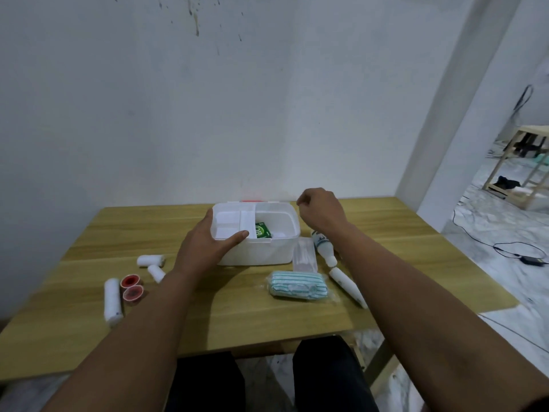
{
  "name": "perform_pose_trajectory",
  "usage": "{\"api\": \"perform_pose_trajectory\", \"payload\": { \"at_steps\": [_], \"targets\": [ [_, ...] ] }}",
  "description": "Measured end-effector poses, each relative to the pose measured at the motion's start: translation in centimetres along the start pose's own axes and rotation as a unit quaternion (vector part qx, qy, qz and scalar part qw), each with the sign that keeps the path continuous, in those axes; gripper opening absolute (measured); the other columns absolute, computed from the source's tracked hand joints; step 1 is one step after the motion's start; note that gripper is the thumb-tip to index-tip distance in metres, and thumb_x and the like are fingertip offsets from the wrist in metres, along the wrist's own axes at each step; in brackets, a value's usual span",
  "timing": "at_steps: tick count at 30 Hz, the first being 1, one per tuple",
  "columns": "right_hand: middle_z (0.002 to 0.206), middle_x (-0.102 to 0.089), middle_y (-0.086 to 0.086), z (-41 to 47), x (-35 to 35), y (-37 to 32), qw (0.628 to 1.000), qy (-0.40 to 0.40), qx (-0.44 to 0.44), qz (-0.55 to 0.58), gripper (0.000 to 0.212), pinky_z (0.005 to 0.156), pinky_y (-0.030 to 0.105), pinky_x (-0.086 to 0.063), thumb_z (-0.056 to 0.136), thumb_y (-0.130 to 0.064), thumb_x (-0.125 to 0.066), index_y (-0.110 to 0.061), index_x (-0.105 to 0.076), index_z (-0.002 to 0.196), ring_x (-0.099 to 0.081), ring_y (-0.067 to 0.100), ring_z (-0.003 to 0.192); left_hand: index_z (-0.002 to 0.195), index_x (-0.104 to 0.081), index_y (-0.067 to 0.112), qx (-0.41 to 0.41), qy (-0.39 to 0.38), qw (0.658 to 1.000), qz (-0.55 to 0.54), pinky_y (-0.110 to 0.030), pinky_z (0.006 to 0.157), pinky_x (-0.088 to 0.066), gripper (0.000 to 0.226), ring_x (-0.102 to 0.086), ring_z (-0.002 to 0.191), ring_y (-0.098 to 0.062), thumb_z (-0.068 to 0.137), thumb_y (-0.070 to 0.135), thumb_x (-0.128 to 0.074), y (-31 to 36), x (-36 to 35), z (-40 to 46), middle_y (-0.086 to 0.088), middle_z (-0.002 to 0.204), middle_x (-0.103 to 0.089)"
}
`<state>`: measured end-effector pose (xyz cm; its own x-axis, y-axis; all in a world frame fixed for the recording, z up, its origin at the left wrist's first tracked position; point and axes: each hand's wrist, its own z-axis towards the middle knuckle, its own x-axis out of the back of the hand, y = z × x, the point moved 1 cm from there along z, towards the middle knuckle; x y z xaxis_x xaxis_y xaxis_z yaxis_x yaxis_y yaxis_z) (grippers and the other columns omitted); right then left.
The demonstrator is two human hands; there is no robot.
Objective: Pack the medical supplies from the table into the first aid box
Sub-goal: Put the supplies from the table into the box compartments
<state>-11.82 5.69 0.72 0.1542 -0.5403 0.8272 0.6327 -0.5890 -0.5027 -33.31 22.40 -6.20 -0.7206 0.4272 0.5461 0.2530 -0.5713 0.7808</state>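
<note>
Nearest on the table (267, 322): a long gauze roll (111, 301), two red tape rolls (132, 288) and a striped wrapped pack (298, 284). Right arm partly hid a white tube (346, 285) and bottle (323, 248). Left hand (208, 245) gripped the first aid box (258, 251) at its left rim, thumb on the inner tray. A green packet (263, 230) lay inside, half hidden. Right hand (322, 208) hovered beyond the box's right corner, fingers curled; contents, if any, indiscernible.

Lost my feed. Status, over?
Left hand holds the first aid box rim. Right hand curled above, empty. Green packet inside; nothing blocking.
</note>
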Motion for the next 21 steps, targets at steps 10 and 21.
{"api": "perform_pose_trajectory", "payload": {
  "at_steps": [10, 21],
  "targets": [
    [0.104, -0.060, -0.006, -2.0, -1.1, 1.6, 0.910, -0.306, 0.053, -0.274, 0.061, 0.112, 0.062, -0.015, 0.080, -0.028, -0.073, -0.034, -0.054, 0.137, -0.051, 0.026, 0.126, 0.146, -0.042, 0.044, 0.012, -0.006, 1.000, -0.001, -0.037, 0.088, -0.052, 0.093, -0.056, 0.118, -0.016, 0.067, 0.083, -0.070, 0.2, 0.2, -0.1, 0.014, 0.136, -0.061],
    [0.155, -0.042, 0.000, -1.9, -1.8, 2.9, 0.850, -0.329, 0.106, -0.397, 0.112, 0.109, 0.075, -0.010, 0.071, -0.024, -0.083, -0.045, -0.016, 0.158, -0.032, 0.035, 0.143, 0.142, -0.044, 0.047, 0.006, -0.003, 1.000, 0.011, -0.036, 0.085, -0.051, 0.084, -0.055, 0.113, -0.012, 0.070, 0.081, -0.071, 0.3, 0.3, 0.1, 0.016, 0.133, -0.062]
  ]
}}
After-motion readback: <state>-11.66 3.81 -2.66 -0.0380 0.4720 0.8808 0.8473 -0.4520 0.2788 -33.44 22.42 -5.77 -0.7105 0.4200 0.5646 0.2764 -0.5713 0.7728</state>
